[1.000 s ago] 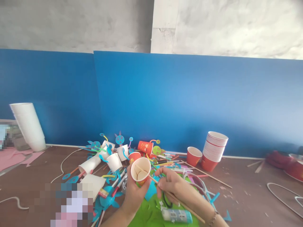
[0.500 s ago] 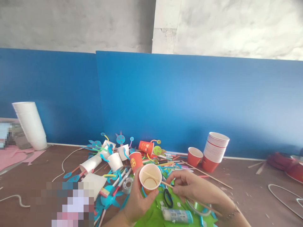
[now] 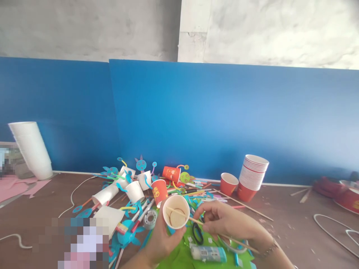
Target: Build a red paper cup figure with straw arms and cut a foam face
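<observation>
My left hand (image 3: 165, 241) is wrapped round a paper cup (image 3: 176, 225), its open mouth tilted toward me. In my right hand (image 3: 221, 220), the thumb and fingers close on a thin wooden stick (image 3: 197, 220). The stick crosses the cup's right side and its tip lies inside; whether it pierces the wall I cannot tell. Below the hands are black-handled scissors (image 3: 198, 234), a glue stick (image 3: 209, 253) and green paper (image 3: 176, 257). A roll of clear tape (image 3: 150, 219) sits left of my left hand.
White cup figures (image 3: 135, 191) and red cup figures (image 3: 159, 191) with paper faces crowd the table's middle. A red cup (image 3: 229, 184) and a cup stack (image 3: 253, 177) stand at right, a white stack (image 3: 30, 149) at far left. A blue panel (image 3: 210, 119) runs behind.
The cup has tipped slightly more toward me, showing more of its bottom. The stick remains across it in my right hand. The whole view has shifted a little.
</observation>
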A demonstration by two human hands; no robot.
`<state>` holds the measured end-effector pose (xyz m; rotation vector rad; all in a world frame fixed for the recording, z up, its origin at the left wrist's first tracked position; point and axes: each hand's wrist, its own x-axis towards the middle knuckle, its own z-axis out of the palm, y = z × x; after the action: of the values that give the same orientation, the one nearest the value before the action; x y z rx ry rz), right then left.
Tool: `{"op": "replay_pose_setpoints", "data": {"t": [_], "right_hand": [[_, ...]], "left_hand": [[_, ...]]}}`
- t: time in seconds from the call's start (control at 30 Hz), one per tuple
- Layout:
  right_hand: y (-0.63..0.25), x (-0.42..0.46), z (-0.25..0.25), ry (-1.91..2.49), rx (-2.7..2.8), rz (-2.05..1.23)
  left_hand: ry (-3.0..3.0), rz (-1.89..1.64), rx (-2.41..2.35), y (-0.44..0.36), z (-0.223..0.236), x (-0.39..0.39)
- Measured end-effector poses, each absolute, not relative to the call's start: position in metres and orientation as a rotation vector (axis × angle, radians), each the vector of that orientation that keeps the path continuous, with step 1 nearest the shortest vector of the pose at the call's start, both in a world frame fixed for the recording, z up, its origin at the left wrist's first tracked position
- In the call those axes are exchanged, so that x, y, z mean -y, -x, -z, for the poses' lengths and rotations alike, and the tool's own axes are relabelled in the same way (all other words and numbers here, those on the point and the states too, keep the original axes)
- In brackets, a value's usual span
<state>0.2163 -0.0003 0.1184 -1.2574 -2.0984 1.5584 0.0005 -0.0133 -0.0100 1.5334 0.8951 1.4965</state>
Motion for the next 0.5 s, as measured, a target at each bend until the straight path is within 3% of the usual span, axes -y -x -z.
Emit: {"op": "replay_pose_setpoints", "data": {"t": [0.5], "right_hand": [[-0.199,0.003,-0.103,1.227,2.000,-1.630]], "left_hand": [[-1.713,-1.610,-1.024,0.001,-0.023,0.015]]}}
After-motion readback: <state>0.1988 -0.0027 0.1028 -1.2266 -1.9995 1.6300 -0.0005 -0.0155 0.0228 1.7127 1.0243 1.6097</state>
